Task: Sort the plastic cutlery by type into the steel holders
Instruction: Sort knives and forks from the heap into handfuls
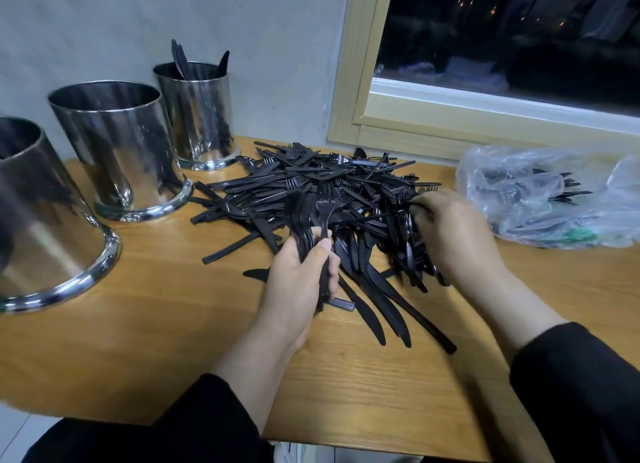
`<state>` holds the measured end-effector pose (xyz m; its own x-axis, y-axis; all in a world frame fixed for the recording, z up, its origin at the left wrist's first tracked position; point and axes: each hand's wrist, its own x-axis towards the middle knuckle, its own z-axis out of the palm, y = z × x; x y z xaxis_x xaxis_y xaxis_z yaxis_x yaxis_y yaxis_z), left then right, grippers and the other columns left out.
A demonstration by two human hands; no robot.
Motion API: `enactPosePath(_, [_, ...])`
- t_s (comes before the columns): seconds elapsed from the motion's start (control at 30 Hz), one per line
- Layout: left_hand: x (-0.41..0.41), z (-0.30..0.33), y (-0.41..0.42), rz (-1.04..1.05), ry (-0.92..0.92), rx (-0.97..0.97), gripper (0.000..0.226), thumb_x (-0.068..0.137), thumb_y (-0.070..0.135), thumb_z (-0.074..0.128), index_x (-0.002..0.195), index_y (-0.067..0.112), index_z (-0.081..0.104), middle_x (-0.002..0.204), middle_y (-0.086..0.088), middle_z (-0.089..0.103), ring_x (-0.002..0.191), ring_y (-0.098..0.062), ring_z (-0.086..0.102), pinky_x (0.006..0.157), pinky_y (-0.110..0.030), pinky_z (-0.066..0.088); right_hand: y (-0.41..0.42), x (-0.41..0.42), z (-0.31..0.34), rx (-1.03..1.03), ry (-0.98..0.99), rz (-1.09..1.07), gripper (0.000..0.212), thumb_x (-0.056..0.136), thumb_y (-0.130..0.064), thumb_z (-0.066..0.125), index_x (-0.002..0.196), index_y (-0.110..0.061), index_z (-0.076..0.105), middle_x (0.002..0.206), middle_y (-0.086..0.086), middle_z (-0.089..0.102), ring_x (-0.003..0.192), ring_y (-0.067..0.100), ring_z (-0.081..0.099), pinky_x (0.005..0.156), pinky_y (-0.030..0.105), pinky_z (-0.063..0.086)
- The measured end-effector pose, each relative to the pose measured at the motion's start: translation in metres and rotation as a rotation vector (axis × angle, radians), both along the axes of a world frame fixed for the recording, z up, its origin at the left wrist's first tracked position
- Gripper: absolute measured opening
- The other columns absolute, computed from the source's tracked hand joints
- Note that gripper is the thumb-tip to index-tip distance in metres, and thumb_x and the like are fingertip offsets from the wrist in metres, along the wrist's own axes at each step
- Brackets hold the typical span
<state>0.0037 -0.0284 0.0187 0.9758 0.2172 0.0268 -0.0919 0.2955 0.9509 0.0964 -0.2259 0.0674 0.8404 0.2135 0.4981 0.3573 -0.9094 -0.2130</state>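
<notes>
I saw three round shiny steel holders (117, 147) left of the black plastic cutlery pile (329, 199). My left hand (298, 282) squeezed a bunch of thin forks (308, 220). My right hand (453, 234) pinched pieces on the pile's right edge.

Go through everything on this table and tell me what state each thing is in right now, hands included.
Left hand: grips a bundle of forks, tines up.
Right hand: fingers curled into the pile, pinching a piece.
Cutlery pile: loose, mixed, unsorted.
Far holder: upright, a few knives inside.
Middle holder: upright, contents not visible.
Near holder: upright, partly out of view.
Plastic bag: lying crumpled, cutlery inside.
</notes>
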Motion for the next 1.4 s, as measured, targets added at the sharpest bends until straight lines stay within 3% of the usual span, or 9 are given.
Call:
enactPosePath(0.17, [0.000, 0.000, -0.001, 0.015, 0.022, -0.006, 0.023, 0.106, 0.028, 0.054, 0.101, 0.007, 0.058, 0.065, 0.003, 0.040, 0.055, -0.014, 0.036, 0.052, -0.029, 0.035, -0.013, -0.023, 0.058, 0.039, 0.049, 0.072, 0.018, 0.100, -0.027, 0.059, 0.101, -0.013, 0.072, 0.083, 0.004, 0.065, 0.069, 0.019, 0.052, 0.056, 0.029, 0.034])
enactPosePath(0.3, [0.000, -0.001, -0.001, 0.015, 0.015, 0.015, 0.028, 0.108, 0.028, 0.050, 0.088, 0.010, 0.058, 0.071, -0.004, 0.060, 0.065, -0.020, 0.058, 0.062, -0.033, 0.049, -0.007, -0.046, 0.090, -0.032, 0.355, 0.222, 0.026, 0.094, -0.046, 0.055, 0.093, -0.024, 0.069, 0.074, -0.002, 0.065, 0.069, 0.016, 0.060, 0.059, 0.032, 0.047])
enactPosePath(0.43, [-0.007, 0.002, -0.005, -0.141, 0.011, 0.097, 0.026, 0.109, 0.026, 0.048, 0.101, 0.006, 0.062, 0.089, -0.009, 0.078, 0.082, -0.029, 0.076, 0.076, -0.043, 0.062, 0.012, -0.047, 0.078, 0.043, 0.358, 0.280, 0.023, 0.092, -0.044, 0.064, 0.078, -0.026, 0.065, 0.066, -0.006, 0.063, 0.058, 0.009, 0.056, 0.055, 0.030, 0.046])
enactPosePath(0.57, [-0.010, 0.004, -0.005, -0.221, 0.025, 0.127, 0.023, 0.106, 0.035, 0.054, 0.104, 0.013, 0.061, 0.074, -0.008, 0.067, 0.055, -0.025, 0.056, 0.051, -0.032, 0.045, 0.022, -0.043, 0.056, 0.126, 0.297, 0.296, 0.026, 0.091, -0.044, 0.068, 0.074, -0.027, 0.061, 0.060, -0.009, 0.059, 0.053, 0.001, 0.050, 0.048, 0.017, 0.037])
enactPosePath(0.7, [-0.007, 0.000, -0.003, -0.212, 0.061, 0.088, 0.031, 0.100, 0.035, 0.062, 0.105, 0.005, 0.062, 0.069, -0.001, 0.047, 0.053, -0.015, 0.035, 0.047, -0.030, 0.028, 0.000, -0.026, 0.042, 0.262, 0.231, 0.186, 0.019, 0.098, -0.042, 0.060, 0.095, -0.025, 0.068, 0.082, -0.010, 0.069, 0.077, 0.007, 0.063, 0.066, 0.026, 0.048])
enactPosePath(0.8, [-0.007, -0.002, -0.002, -0.217, 0.059, 0.095, 0.024, 0.100, 0.030, 0.064, 0.083, 0.015, 0.056, 0.069, -0.003, 0.045, 0.052, -0.015, 0.036, 0.048, -0.031, 0.029, -0.038, -0.005, 0.019, 0.050, 0.316, 0.051, 0.014, 0.100, -0.025, 0.059, 0.111, -0.023, 0.068, 0.105, -0.002, 0.070, 0.093, 0.017, 0.064, 0.081, 0.033, 0.051])
enactPosePath(0.93, [-0.004, -0.003, -0.004, -0.205, 0.044, 0.155, 0.032, 0.103, 0.028, 0.059, 0.086, 0.001, 0.058, 0.072, -0.012, 0.059, 0.057, -0.024, 0.052, 0.054, -0.038, 0.044, -0.065, -0.006, -0.013, -0.203, 0.537, 0.047, 0.048, 0.092, -0.009, 0.063, 0.137, -0.024, 0.058, 0.131, 0.003, 0.062, 0.111, 0.023, 0.060, 0.087, 0.027, 0.040])
enactPosePath(1.13, [-0.004, -0.004, -0.005, -0.191, 0.054, 0.142, 0.033, 0.104, 0.027, 0.058, 0.102, -0.006, 0.055, 0.070, -0.004, 0.058, 0.056, -0.020, 0.048, 0.051, -0.033, 0.040, -0.068, -0.005, -0.033, -0.151, 0.349, 0.066, 0.036, 0.094, -0.017, 0.067, 0.130, -0.019, 0.065, 0.126, 0.002, 0.064, 0.116, 0.026, 0.057, 0.094, 0.033, 0.043])
enactPosePath(1.4, [-0.004, -0.002, -0.005, -0.176, 0.033, 0.093, 0.031, 0.103, 0.027, 0.059, 0.100, -0.003, 0.053, 0.068, 0.001, 0.050, 0.056, -0.017, 0.042, 0.050, -0.030, 0.036, -0.075, -0.002, -0.008, -0.111, 0.132, 0.102, 0.017, 0.097, -0.012, 0.063, 0.110, -0.013, 0.073, 0.098, -0.003, 0.062, 0.093, 0.021, 0.059, 0.079, 0.030, 0.041])
